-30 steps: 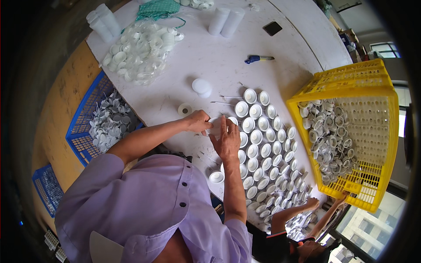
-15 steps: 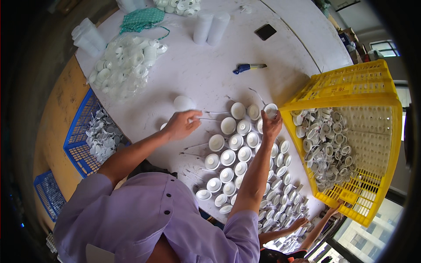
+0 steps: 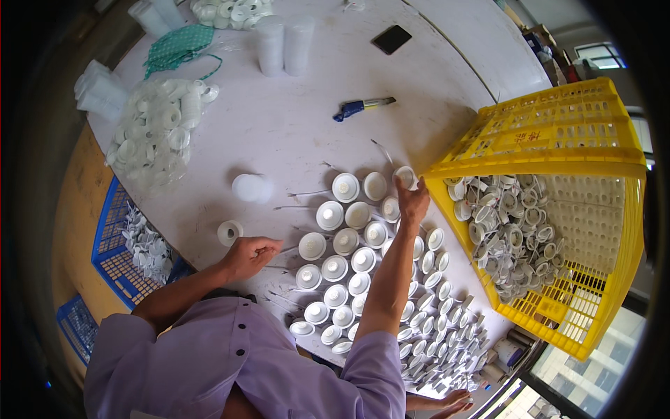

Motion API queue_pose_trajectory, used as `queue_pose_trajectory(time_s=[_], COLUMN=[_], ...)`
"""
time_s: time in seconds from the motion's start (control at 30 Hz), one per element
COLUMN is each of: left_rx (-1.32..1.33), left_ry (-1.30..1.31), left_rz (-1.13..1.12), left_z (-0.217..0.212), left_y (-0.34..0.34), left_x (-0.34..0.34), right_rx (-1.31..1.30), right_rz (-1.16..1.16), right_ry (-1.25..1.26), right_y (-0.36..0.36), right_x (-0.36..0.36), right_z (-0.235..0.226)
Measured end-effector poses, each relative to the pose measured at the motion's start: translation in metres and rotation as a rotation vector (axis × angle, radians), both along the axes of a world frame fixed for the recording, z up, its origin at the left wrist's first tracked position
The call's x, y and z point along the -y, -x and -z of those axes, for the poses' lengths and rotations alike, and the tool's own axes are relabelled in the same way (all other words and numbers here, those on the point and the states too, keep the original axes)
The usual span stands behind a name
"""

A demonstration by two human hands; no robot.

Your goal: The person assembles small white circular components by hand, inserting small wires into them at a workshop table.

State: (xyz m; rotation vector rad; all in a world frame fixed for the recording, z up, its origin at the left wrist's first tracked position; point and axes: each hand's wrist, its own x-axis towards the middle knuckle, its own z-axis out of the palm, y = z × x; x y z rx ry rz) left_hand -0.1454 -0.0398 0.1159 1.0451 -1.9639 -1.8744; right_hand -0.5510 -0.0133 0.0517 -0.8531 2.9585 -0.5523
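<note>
My right hand (image 3: 413, 199) is closed on the rim of a white round lamp fitting (image 3: 404, 176) with a short wire, at the far right end of the rows beside the yellow crate. Several similar white round lamp fittings (image 3: 335, 267) lie in rows on the table, with wire leads trailing to the left. My left hand (image 3: 250, 258) hovers near the table edge with fingers loosely stretched and nothing visible in them. Just beyond it sits a white ring-shaped piece (image 3: 229, 232). Farther off is a short translucent white stack of discs (image 3: 251, 188).
A tipped yellow crate (image 3: 544, 157) with white rings stands at right. Blue baskets (image 3: 115, 241) are at left. A bag of white parts (image 3: 157, 129), green cloth (image 3: 178, 49), translucent cup stacks (image 3: 283, 45), utility knife (image 3: 363, 107) and phone (image 3: 391, 40) lie beyond. Another person's hand (image 3: 457, 400) shows below.
My left hand has drawn back toward me from the translucent stack, uncovering the ring-shaped piece. My right hand stays at the fitting by the crate. The whole view has shifted a little.
</note>
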Motion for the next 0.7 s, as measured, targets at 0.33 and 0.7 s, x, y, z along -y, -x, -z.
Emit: queue_pose_trajectory(time_s=[0.33,0.7], left_rx=[0.082,0.039], left_ry=[-0.060,0.006], left_rz=[0.085,0.026], left_z=[-0.007,-0.010], left_y=[-0.003,-0.001], left_x=[-0.011,-0.024], right_rx=[-0.388,-0.050], right_rz=[0.214,0.343], right_ry=[0.274,0.199], right_y=[0.130,0.182], right_x=[-0.030,-0.019], right_z=[-0.071,-0.071])
